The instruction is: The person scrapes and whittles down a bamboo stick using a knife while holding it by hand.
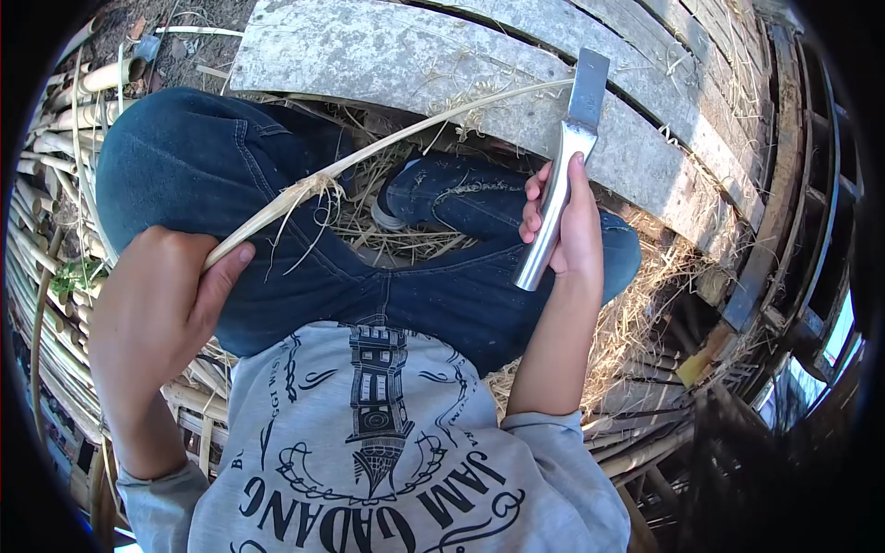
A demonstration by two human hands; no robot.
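Note:
My left hand (161, 300) is closed around one end of a pale bamboo strip (396, 140). The strip has a frayed node with curled fibres partway along, over my lap. From there it bends up to the right, and its far end meets the edge of the knife blade or passes behind it; I cannot tell which. My right hand (572, 217) grips the tubular metal handle of a knife (584, 97) with a short, square-ended blade. The blade points upward over the wooden planks.
Weathered planks (369, 51) lie in front of my crossed legs (184, 175). Shavings (636, 313) are scattered at the right and under my legs. Bamboo poles (64, 157) are piled at the left. A wooden frame (784, 184) stands at the far right.

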